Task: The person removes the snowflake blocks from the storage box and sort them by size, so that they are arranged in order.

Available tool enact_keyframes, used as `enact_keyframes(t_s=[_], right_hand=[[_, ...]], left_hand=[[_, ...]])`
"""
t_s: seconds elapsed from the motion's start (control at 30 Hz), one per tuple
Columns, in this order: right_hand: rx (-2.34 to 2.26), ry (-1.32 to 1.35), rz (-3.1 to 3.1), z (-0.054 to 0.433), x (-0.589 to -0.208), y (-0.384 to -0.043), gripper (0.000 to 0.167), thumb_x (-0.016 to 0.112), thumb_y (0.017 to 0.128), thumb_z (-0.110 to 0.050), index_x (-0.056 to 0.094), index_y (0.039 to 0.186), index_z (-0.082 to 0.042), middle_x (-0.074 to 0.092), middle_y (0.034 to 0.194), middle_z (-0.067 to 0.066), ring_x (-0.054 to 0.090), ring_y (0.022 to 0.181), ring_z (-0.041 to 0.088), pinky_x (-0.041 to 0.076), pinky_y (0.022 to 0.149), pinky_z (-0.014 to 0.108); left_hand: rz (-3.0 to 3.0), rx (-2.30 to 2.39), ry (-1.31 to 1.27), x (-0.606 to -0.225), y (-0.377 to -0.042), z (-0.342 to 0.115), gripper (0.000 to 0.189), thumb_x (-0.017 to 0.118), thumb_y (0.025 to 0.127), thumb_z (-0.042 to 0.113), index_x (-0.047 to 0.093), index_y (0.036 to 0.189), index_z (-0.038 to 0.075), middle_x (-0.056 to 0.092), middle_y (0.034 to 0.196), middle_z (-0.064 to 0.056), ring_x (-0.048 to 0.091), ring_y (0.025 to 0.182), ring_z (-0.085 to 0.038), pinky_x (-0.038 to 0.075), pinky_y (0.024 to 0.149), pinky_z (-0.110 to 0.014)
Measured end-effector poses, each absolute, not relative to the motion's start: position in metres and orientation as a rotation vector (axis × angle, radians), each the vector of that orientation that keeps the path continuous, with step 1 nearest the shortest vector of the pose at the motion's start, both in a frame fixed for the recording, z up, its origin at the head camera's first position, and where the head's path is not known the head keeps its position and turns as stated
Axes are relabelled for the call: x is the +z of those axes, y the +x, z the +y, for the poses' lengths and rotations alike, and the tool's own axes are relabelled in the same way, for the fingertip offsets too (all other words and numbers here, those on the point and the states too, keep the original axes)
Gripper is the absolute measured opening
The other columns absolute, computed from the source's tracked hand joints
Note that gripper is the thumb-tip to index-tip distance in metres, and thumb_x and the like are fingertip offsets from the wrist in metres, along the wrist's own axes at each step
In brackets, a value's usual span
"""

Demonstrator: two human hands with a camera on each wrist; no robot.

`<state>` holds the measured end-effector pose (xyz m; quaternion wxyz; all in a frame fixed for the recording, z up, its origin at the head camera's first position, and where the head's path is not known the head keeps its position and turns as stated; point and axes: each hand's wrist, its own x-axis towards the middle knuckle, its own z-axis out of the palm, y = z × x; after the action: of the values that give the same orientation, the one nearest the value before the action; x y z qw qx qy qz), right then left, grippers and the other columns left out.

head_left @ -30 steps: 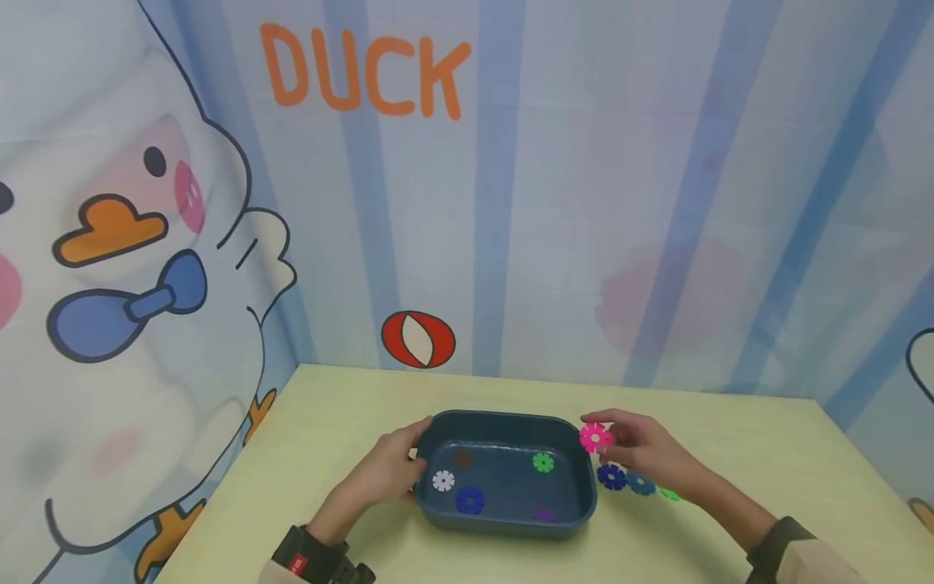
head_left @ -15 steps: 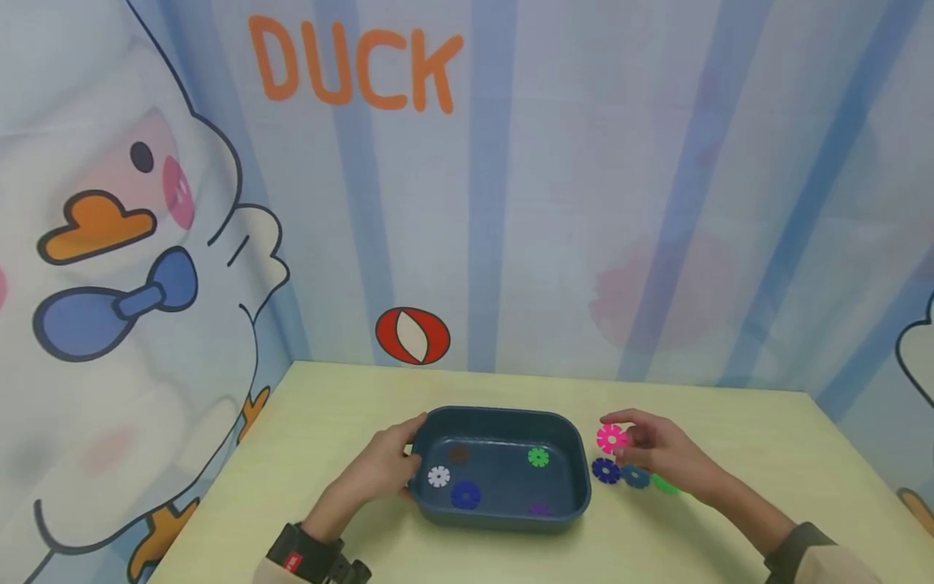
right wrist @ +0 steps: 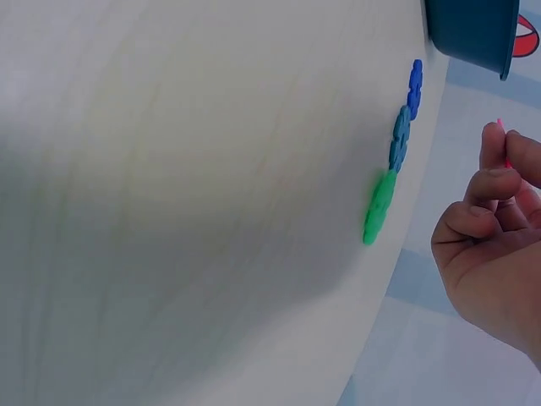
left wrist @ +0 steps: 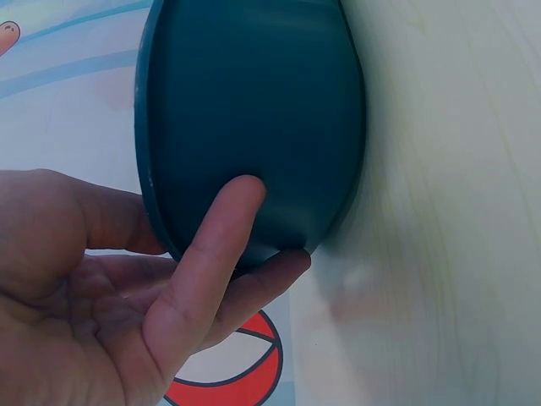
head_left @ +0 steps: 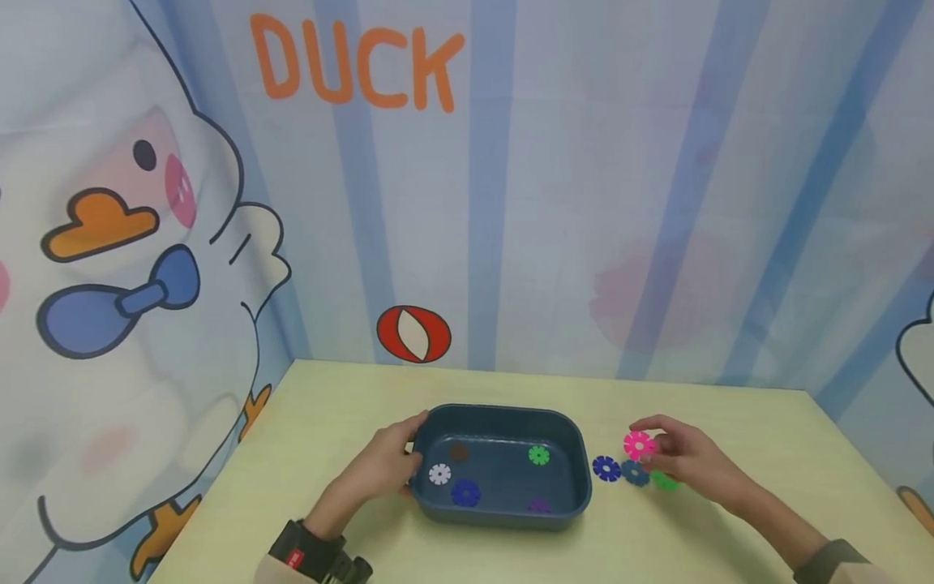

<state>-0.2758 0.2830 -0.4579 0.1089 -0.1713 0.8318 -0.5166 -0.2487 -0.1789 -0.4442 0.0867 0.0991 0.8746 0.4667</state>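
Note:
My left hand [head_left: 387, 462] holds the dark teal tray [head_left: 503, 523] by its left end; in the left wrist view its fingers [left wrist: 211, 245] lie along the outer wall. Inside the tray lie a white snowflake disc [head_left: 440, 474], a brown one [head_left: 459, 452], a blue one [head_left: 465, 492], a green one [head_left: 539, 455] and a purple one [head_left: 538, 505]. Right of the tray, my right hand [head_left: 693, 458] pinches a pink snowflake disc [head_left: 639, 445], raised above a row on the table: dark blue [head_left: 606, 468], teal-blue [head_left: 636, 473] and bright green discs [right wrist: 380, 207].
The pale yellow table [head_left: 350, 389] ends at a cloth backdrop [head_left: 554, 203] printed with a duck, stripes and a ball. A black strap with a device [head_left: 310, 551] sits on the left wrist.
My right hand has moved right, away from the tray's rim, carrying the pink snowflake disc over the row. The left hand keeps its hold on the tray.

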Motion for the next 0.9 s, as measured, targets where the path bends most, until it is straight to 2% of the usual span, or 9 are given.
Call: enact_keyframes(t_s=[0.1, 0.33, 0.6, 0.9], right_hand=[[-1.503, -0.512, 2.469, 0.288, -0.459, -0.275, 0.051, 0.069, 0.100, -0.005, 0.051, 0.145, 0.008, 0.059, 0.078, 0.006, 0.046, 0.060, 0.008, 0.045, 0.051, 0.028], [-1.464, -0.452, 2.484, 0.292, -0.461, -0.274, 0.051, 0.068, 0.100, -0.006, 0.053, 0.147, 0.006, 0.061, 0.081, 0.010, 0.047, 0.062, 0.010, 0.044, 0.051, 0.025], [-1.494, -0.458, 2.502, 0.304, -0.465, -0.271, 0.050, 0.069, 0.099, -0.003, 0.051, 0.145, 0.008, 0.059, 0.080, 0.004, 0.045, 0.060, 0.010, 0.044, 0.050, 0.024], [-1.457, -0.394, 2.540, 0.318, -0.468, -0.267, 0.045, 0.067, 0.099, -0.002, 0.053, 0.140, 0.007, 0.058, 0.078, 0.006, 0.044, 0.058, 0.010, 0.043, 0.050, 0.025]], left_hand=[[2.607, 1.387, 0.291, -0.444, -0.250, -0.179, 0.069, 0.053, 0.096, -0.013, 0.034, 0.162, -0.004, 0.054, 0.149, -0.036, 0.075, 0.105, -0.039, 0.066, 0.052, -0.035], [2.603, 1.389, 0.305, -0.443, -0.249, -0.179, 0.069, 0.053, 0.096, -0.014, 0.034, 0.162, -0.006, 0.053, 0.148, -0.038, 0.075, 0.103, -0.039, 0.066, 0.052, -0.036], [2.610, 1.383, 0.315, -0.444, -0.249, -0.179, 0.070, 0.053, 0.095, -0.013, 0.034, 0.162, -0.005, 0.052, 0.148, -0.039, 0.076, 0.101, -0.038, 0.066, 0.052, -0.036], [2.606, 1.385, 0.306, -0.445, -0.249, -0.180, 0.070, 0.054, 0.096, -0.013, 0.034, 0.162, -0.005, 0.053, 0.149, -0.038, 0.076, 0.101, -0.037, 0.066, 0.052, -0.036]])
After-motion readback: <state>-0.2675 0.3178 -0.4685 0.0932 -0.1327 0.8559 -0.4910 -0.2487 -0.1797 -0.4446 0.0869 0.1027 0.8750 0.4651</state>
